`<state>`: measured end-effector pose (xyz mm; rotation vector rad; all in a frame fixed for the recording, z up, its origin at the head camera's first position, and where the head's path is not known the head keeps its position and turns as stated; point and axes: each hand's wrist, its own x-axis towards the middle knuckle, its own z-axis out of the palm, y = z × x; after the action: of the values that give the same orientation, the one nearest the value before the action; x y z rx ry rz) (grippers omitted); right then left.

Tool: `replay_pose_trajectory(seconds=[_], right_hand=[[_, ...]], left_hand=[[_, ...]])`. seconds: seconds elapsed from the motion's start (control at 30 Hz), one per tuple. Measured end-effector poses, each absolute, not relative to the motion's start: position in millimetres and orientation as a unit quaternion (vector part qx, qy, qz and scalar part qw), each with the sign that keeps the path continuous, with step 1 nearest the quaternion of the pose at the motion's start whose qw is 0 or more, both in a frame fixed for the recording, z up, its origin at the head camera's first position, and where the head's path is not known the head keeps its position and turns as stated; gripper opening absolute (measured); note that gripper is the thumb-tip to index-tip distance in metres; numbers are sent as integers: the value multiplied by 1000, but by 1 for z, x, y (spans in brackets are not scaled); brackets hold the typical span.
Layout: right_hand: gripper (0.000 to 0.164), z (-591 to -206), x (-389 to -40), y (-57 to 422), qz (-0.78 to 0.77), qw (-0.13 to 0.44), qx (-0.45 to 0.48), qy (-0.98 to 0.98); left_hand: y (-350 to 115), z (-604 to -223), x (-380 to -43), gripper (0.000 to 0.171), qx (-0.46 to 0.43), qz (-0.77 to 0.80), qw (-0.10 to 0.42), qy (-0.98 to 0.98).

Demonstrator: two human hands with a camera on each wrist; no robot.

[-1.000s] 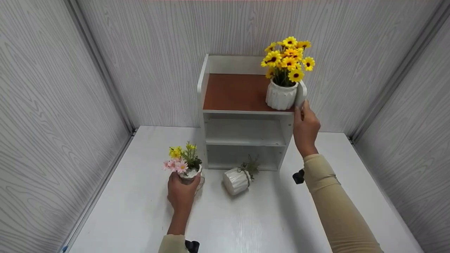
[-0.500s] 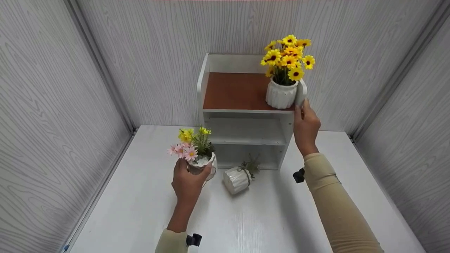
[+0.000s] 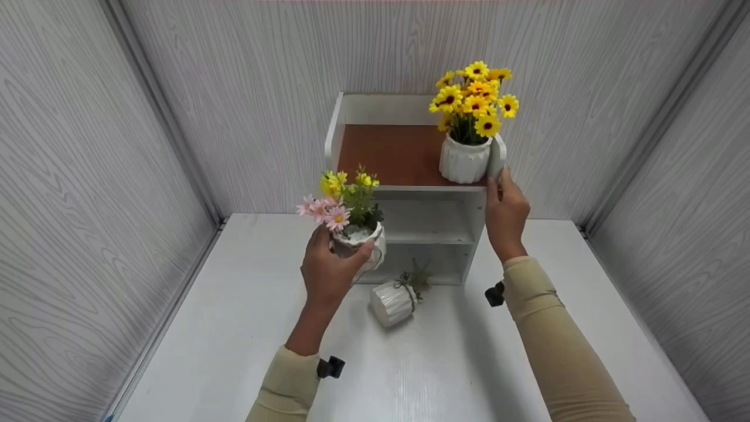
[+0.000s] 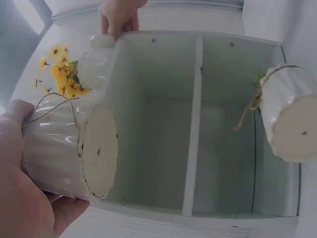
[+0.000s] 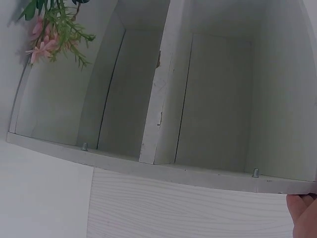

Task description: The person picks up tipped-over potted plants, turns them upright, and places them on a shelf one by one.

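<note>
My left hand (image 3: 331, 266) grips a white ribbed flowerpot (image 3: 376, 251) with pink and yellow flowers, thumb and fingers round its side. The pot is held in the air before the left part of a small white shelf unit (image 3: 389, 152) with a brown top. In the left wrist view the flowerpot (image 4: 54, 148) shows its flat underside and a twine band. At the unit's right side panel, my right hand (image 3: 507, 214) pinches the edge near the top. Beside that panel a white flowerpot (image 3: 464, 161) of yellow daisies stands upright on the brown top.
Another white flowerpot (image 3: 391, 303), tied with twine, lies on its side on the white table (image 3: 410, 369) before the unit's bottom. Pink blossoms (image 5: 42, 44) with green sprigs show at the upper left of the right wrist view. Grey wood-grain walls (image 3: 252, 105) enclose the table.
My left hand has raised the flowerpot of pink and yellow flowers from low on the left, up and rightward to the unit's front. The right hand stays on the side panel.
</note>
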<state>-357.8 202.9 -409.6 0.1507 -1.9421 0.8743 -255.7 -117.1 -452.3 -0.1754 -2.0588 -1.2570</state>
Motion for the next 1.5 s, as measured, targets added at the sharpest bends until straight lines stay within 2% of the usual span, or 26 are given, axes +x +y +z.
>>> replay_pose_trajectory(seconds=[0.33, 0.63, 0.97, 1.2, 1.5], right_hand=[[39, -408, -357, 203, 359, 480, 64, -798], [38, -408, -358, 202, 358, 480, 60, -799], [45, -410, -356, 203, 372, 457, 41, -807], [44, -410, -355, 203, 371, 452, 34, -811], [44, -410, -356, 203, 367, 460, 43, -807]], left_hand=[[-101, -397, -272, 75, -93, -500, 321, -799], [-88, -369, -298, 89, -105, -518, 293, -796], [-70, -350, -325, 79, -107, -514, 276, -805], [-60, -348, -344, 88, -87, -511, 254, -817], [-48, -345, -360, 88, -69, -506, 249, -823]])
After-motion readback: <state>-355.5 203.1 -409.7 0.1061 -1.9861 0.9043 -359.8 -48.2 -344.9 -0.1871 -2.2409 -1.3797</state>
